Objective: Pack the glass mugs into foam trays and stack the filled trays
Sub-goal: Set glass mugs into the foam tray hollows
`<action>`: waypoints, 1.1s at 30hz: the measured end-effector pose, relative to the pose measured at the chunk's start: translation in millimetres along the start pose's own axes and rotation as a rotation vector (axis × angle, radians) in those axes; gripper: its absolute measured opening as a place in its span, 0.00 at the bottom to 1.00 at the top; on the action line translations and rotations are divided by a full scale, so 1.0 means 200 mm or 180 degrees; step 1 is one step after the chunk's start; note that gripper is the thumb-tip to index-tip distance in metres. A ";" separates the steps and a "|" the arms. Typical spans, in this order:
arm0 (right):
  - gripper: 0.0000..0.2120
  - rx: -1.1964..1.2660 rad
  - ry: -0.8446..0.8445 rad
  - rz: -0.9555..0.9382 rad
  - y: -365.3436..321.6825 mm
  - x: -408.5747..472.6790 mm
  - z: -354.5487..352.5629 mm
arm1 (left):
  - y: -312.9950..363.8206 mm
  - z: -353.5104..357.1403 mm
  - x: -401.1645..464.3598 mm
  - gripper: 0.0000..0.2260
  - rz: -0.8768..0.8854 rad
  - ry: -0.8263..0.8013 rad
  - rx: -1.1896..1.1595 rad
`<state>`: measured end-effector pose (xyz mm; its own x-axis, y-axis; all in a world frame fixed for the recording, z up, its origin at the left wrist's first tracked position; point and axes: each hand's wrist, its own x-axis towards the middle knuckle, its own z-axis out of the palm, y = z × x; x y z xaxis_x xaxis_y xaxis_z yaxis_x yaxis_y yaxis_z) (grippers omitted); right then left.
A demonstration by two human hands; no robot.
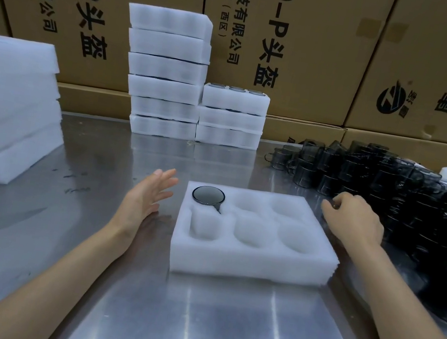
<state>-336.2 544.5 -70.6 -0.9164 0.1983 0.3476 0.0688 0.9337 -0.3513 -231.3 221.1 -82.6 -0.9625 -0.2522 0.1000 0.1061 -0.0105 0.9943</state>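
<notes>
The right hand (354, 220) reaches toward the mug pile (407, 194), fingers curled; whether it pinches anything is hidden. The left hand (149, 197) hovers spread beside the foam tray (248, 259) on the table (190, 326); one mug (208, 195) fills its far-left pocket.

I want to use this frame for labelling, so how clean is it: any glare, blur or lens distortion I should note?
Head view: bright streaks of glare on the steel table near the bottom edge; wide-angle bending tilts the cardboard boxes outward; the heap of dark glass mugs smears at the right edge; the foam tray, the mug in it, left hand and right hand are fairly sharp.
</notes>
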 end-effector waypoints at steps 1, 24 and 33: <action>0.18 0.0038 0.0039 -0.0061 0.00 -0.01 0.00 | 0.00 0.00 0.00 0.20 -0.0010 0.0000 -0.0018; 0.10 -0.0386 0.0110 -0.0412 -0.03 -0.05 -0.03 | 0.01 -0.02 -0.02 0.21 -0.0058 0.0064 -0.0240; 0.10 0.0097 0.0806 -0.0322 -0.06 -0.07 0.01 | 0.02 -0.03 -0.03 0.21 -0.0023 0.0064 -0.0237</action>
<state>-325.6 530.0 -72.9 -0.7900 0.1762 0.5872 -0.0335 0.9440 -0.3283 -224.3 216.8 -80.2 -0.9582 -0.2712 0.0914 0.1181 -0.0840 0.9894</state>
